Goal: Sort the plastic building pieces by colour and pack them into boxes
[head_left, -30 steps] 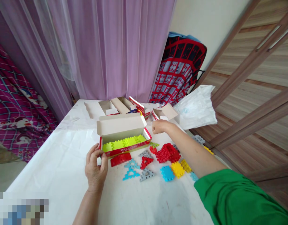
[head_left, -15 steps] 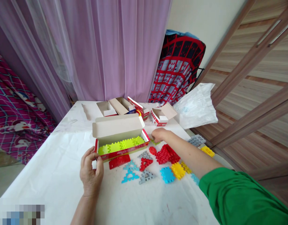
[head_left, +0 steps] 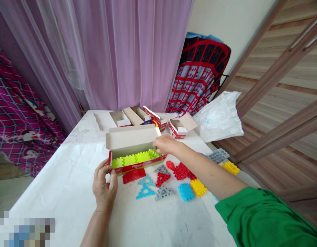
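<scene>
A long red cardboard box [head_left: 137, 166] lies open on the white table [head_left: 68, 178], its lid [head_left: 129, 138] folded back. A row of lime-green toothed plastic pieces [head_left: 131, 160] fills it. My left hand [head_left: 104, 185] pinches the box's left end between thumb and fingers. My right hand [head_left: 165, 144] hovers over the box's right end, fingers closed downward on a green piece at the end of the row.
Loose pieces lie in front of the box: a red pile [head_left: 182, 170], blue triangles [head_left: 145, 187], a grey triangle [head_left: 162, 193], a blue square [head_left: 186, 191], a yellow square [head_left: 198, 187]. Open boxes [head_left: 132, 116] and a white bag [head_left: 220, 116] sit behind.
My right hand came down to a green piece on the table right of the box, then moved left over the box's right end. That piece is gone from the table. My left hand stayed put.
</scene>
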